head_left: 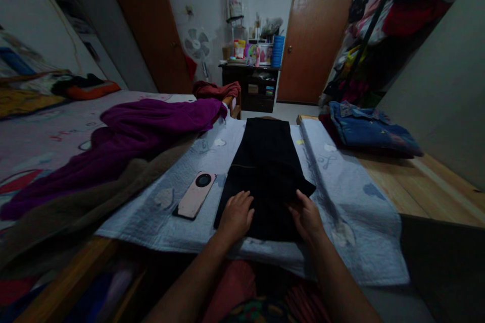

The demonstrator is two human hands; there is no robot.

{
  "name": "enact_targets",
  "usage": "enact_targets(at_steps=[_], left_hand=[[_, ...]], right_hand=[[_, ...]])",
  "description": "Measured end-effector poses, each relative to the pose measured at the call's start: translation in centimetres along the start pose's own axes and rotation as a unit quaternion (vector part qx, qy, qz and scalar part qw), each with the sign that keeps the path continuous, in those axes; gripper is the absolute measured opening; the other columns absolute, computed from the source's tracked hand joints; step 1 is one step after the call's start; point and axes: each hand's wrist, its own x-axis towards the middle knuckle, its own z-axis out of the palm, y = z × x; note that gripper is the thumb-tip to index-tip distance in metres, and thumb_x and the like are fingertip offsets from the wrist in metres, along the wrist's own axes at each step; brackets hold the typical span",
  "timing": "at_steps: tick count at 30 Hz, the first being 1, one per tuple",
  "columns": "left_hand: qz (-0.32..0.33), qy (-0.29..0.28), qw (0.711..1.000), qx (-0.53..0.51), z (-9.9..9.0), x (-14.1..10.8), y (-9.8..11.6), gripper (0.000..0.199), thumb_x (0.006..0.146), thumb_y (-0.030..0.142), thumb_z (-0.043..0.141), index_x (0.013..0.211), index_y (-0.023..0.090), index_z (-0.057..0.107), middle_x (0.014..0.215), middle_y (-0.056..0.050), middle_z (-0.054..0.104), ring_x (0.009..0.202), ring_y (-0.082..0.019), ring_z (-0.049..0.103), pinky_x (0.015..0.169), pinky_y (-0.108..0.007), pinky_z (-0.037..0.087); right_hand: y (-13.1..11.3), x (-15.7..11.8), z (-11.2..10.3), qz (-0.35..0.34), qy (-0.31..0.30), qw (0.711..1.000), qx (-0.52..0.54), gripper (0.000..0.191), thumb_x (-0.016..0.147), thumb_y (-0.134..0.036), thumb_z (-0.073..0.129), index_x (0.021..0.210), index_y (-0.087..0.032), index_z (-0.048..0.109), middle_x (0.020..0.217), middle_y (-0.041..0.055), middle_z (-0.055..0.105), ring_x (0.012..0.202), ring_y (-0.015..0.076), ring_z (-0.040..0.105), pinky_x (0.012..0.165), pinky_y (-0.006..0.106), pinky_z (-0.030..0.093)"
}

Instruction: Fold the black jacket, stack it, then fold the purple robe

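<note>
Patterned clothing sits at bottom centre, with forearms rising on both sides. Left hand lies on the left edge of the black garment at centre, fingers loosely bent, thumb a little apart. Right hand touches its right edge, thumb and fingers only narrowly parted; whether they pinch the fabric, I cannot tell. Left of the garment, clear of the hand, lies a phone. Purple cloth fills the left of the frame; folded denim sits at right. Nothing covers the garment except the hands.
</note>
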Motion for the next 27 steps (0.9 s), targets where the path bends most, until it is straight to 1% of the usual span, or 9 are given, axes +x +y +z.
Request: enact_targets(at_steps=[4, 10, 12, 17, 20, 22, 24, 26, 27], left_hand=[[0.008, 0.000, 1.000, 0.014, -0.1, 0.0, 0.1, 0.035, 0.089, 0.021, 0.050, 0.122, 0.017, 0.058, 0.138, -0.010, 0.054, 0.131, -0.025, 0.043, 0.109, -0.045, 0.032], [-0.019, -0.002, 0.996, -0.084, -0.7, 0.1, 0.0, 0.032, 0.087, 0.021, 0.050, 0.117, 0.019, 0.061, 0.134, -0.010, 0.057, 0.129, -0.026, 0.046, 0.111, -0.047, 0.030], [-0.060, 0.005, 0.982, -0.176, -1.1, 0.2, -0.1, 0.034, 0.091, 0.026, 0.045, 0.123, 0.020, 0.056, 0.129, -0.010, 0.060, 0.125, -0.024, 0.050, 0.109, -0.046, 0.033], [-0.178, 0.098, 0.898, -0.390, -1.9, 0.8, -0.6, 0.048, 0.097, 0.045, 0.029, 0.138, 0.020, 0.036, 0.130, -0.012, 0.055, 0.122, -0.021, 0.052, 0.105, -0.042, 0.038], [-0.149, 0.142, 0.915, -0.348, -2.5, 1.1, -0.9, 0.057, 0.093, 0.047, 0.041, 0.143, 0.020, 0.030, 0.148, -0.013, 0.035, 0.138, -0.023, 0.034, 0.112, -0.044, 0.029], [-0.083, 0.100, 0.951, -0.280, -3.0, 1.2, -1.1, 0.060, 0.088, 0.045, 0.051, 0.142, 0.023, 0.035, 0.151, -0.011, 0.032, 0.142, -0.025, 0.026, 0.115, -0.047, 0.024], [-0.032, 0.015, 0.980, -0.194, -3.6, 1.3, -1.2, 0.053, 0.083, 0.039, 0.059, 0.132, 0.024, 0.049, 0.149, -0.010, 0.037, 0.142, -0.028, 0.024, 0.115, -0.050, 0.022], [-0.030, -0.054, 0.993, -0.097, -4.2, 1.3, -1.1, 0.042, 0.078, 0.033, 0.064, 0.118, 0.023, 0.061, 0.146, -0.010, 0.043, 0.142, -0.034, 0.023, 0.113, -0.056, 0.021], [-0.039, -0.068, 0.996, -0.051, -4.5, 1.3, -0.9, 0.037, 0.076, 0.030, 0.065, 0.112, 0.023, 0.064, 0.145, -0.011, 0.043, 0.142, -0.036, 0.022, 0.113, -0.059, 0.019]], right_hand=[[0.0, -0.3, 0.3, -0.014, -0.004, 1.000, -0.003, 0.033, 0.073, -0.034, 0.071, 0.104, -0.021, 0.065, 0.105, 0.0028, 0.073, 0.103, 0.0227, 0.065, 0.088, 0.038, 0.054], [-0.2, -1.8, 0.9, -0.102, -0.085, 0.966, -0.220, 0.041, 0.076, -0.040, 0.068, 0.112, -0.021, 0.065, 0.111, 0.0051, 0.070, 0.108, 0.0257, 0.062, 0.095, 0.040, 0.047], [0.0, -2.2, 0.9, -0.134, -0.149, 0.925, -0.324, 0.043, 0.077, -0.036, 0.066, 0.116, -0.019, 0.063, 0.111, 0.0067, 0.069, 0.106, 0.0263, 0.062, 0.096, 0.042, 0.046], [1.0, -3.0, 1.2, -0.281, -0.262, 0.731, -0.563, 0.063, 0.065, -0.018, 0.059, 0.128, -0.015, 0.056, 0.133, 0.0132, 0.055, 0.124, 0.0281, 0.048, 0.108, 0.047, 0.033], [1.1, -3.4, 1.3, -0.295, -0.293, 0.666, -0.620, 0.078, 0.058, -0.014, 0.054, 0.136, -0.017, 0.049, 0.143, 0.0120, 0.046, 0.134, 0.0284, 0.038, 0.113, 0.050, 0.024], [0.6, -3.5, 1.3, -0.277, -0.306, 0.685, -0.600, 0.080, 0.059, -0.014, 0.051, 0.138, -0.019, 0.046, 0.143, 0.0105, 0.046, 0.134, 0.0265, 0.039, 0.113, 0.048, 0.027], [-0.3, -3.3, 1.1, -0.265, -0.285, 0.738, -0.552, 0.072, 0.063, -0.013, 0.047, 0.134, -0.021, 0.048, 0.138, 0.0087, 0.051, 0.129, 0.0232, 0.045, 0.110, 0.044, 0.033], [-1.3, -2.8, 0.5, -0.291, -0.204, 0.773, -0.526, 0.056, 0.069, -0.015, 0.045, 0.124, -0.021, 0.055, 0.133, 0.0081, 0.055, 0.125, 0.0218, 0.050, 0.108, 0.042, 0.036], [-1.7, -2.4, 0.1, -0.314, -0.147, 0.773, -0.531, 0.049, 0.072, -0.017, 0.045, 0.119, -0.021, 0.058, 0.131, 0.0088, 0.056, 0.124, 0.0225, 0.050, 0.108, 0.043, 0.036]])
